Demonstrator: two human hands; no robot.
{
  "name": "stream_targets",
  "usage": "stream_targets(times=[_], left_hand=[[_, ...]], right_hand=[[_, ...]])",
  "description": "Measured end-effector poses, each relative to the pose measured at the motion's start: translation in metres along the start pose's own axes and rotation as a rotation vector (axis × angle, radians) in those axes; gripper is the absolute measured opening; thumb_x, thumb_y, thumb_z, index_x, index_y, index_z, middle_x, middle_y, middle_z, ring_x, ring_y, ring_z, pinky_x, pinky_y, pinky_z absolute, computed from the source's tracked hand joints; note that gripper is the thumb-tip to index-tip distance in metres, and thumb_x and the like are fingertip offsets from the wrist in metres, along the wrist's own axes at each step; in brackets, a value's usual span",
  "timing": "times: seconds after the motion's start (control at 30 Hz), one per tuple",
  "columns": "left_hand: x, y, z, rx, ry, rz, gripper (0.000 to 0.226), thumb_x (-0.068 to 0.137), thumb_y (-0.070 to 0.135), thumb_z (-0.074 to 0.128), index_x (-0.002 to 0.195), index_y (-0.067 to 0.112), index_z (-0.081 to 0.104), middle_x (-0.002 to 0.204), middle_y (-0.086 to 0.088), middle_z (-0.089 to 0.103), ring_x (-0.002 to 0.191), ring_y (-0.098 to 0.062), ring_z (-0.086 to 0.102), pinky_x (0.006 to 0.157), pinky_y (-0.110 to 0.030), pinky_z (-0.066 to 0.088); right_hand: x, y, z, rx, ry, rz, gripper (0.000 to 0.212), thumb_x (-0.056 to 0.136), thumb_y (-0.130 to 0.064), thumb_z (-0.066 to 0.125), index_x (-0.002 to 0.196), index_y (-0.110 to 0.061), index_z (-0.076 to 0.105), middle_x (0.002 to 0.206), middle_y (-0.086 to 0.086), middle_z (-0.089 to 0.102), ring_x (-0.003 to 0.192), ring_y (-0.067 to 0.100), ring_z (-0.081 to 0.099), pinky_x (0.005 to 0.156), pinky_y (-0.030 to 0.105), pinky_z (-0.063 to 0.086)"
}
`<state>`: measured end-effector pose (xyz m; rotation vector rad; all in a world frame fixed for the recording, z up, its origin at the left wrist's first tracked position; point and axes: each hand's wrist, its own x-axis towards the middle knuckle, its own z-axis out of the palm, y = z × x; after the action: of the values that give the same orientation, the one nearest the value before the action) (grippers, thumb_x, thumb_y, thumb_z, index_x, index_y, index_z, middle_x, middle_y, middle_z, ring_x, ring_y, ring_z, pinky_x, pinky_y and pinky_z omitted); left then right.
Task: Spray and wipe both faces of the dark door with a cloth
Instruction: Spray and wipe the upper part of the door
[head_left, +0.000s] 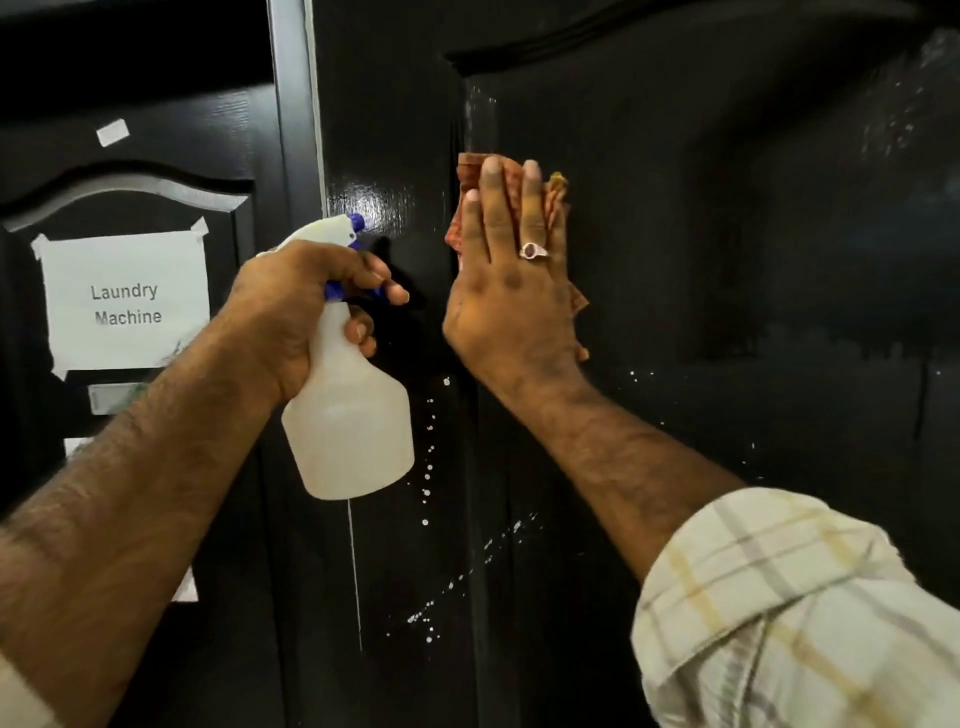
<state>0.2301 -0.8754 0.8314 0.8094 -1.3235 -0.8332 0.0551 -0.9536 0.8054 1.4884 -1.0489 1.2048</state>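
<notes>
The dark panelled door (727, 260) fills the middle and right of the view, with white droplets running down its lower part. My right hand (511, 291) lies flat with straight fingers, pressing an orange patterned cloth (558, 200) against the door's raised panel edge. My left hand (306, 312) grips a white spray bottle (348, 426) by its neck, a finger on the blue trigger. The bottle's nozzle points at the door, just left of the cloth.
A second dark door (156, 156) stands at the left, behind the first door's edge. It carries a taped paper sign (124, 301) reading "Laundry Machine" and a small piece of tape (112, 132) above.
</notes>
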Motion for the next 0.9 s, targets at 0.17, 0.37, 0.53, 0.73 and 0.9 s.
stream_targets(times=[0.17, 0.37, 0.53, 0.73, 0.9], left_hand=[[-0.006, 0.001, 0.004, 0.035, 0.077, 0.009, 0.011, 0.085, 0.006, 0.058, 0.09, 0.01, 0.067, 0.094, -0.012, 0.076, 0.045, -0.015, 0.045, 0.049, -0.026, 0.049], [-0.008, 0.002, 0.025, 0.011, 0.124, 0.015, 0.01, 0.086, 0.007, 0.058, 0.086, 0.011, 0.067, 0.09, -0.01, 0.076, 0.046, -0.014, 0.045, 0.048, -0.024, 0.049], [-0.005, 0.009, 0.054, 0.028, 0.07, 0.015, 0.013, 0.087, 0.008, 0.056, 0.083, 0.014, 0.066, 0.087, -0.01, 0.074, 0.042, -0.013, 0.044, 0.046, -0.023, 0.047], [-0.003, 0.013, 0.076, 0.034, 0.05, -0.001, 0.013, 0.089, 0.013, 0.056, 0.083, 0.019, 0.066, 0.08, -0.002, 0.072, 0.044, -0.009, 0.046, 0.048, -0.022, 0.049], [-0.008, 0.011, 0.096, 0.06, 0.019, -0.037, 0.012, 0.089, 0.014, 0.055, 0.085, 0.019, 0.065, 0.091, -0.004, 0.074, 0.042, -0.008, 0.045, 0.048, -0.023, 0.049]], right_hand=[[-0.028, -0.003, 0.0, 0.019, -0.113, -0.048, 0.074, 0.103, -0.02, 0.032, 0.169, 0.002, 0.007, 0.177, 0.025, -0.007, 0.163, 0.047, -0.011, 0.131, 0.063, 0.004], [-0.098, 0.002, -0.004, 0.167, -0.172, -0.146, 0.073, 0.108, -0.021, 0.042, 0.169, 0.002, 0.01, 0.178, 0.023, -0.002, 0.164, 0.043, -0.012, 0.133, 0.059, 0.002], [-0.068, 0.025, 0.0, 0.174, -0.119, -0.257, 0.07, 0.107, -0.023, 0.043, 0.168, 0.001, 0.02, 0.178, 0.023, 0.008, 0.165, 0.043, -0.004, 0.133, 0.058, 0.004], [-0.016, 0.046, -0.006, 0.157, -0.029, -0.21, 0.066, 0.108, -0.029, 0.037, 0.169, -0.006, 0.026, 0.178, 0.017, 0.015, 0.166, 0.041, 0.004, 0.132, 0.056, 0.005], [-0.029, 0.076, -0.014, 0.118, -0.062, -0.178, 0.068, 0.109, -0.035, 0.029, 0.169, -0.006, 0.022, 0.179, 0.019, 0.009, 0.166, 0.041, 0.001, 0.132, 0.056, 0.003]])
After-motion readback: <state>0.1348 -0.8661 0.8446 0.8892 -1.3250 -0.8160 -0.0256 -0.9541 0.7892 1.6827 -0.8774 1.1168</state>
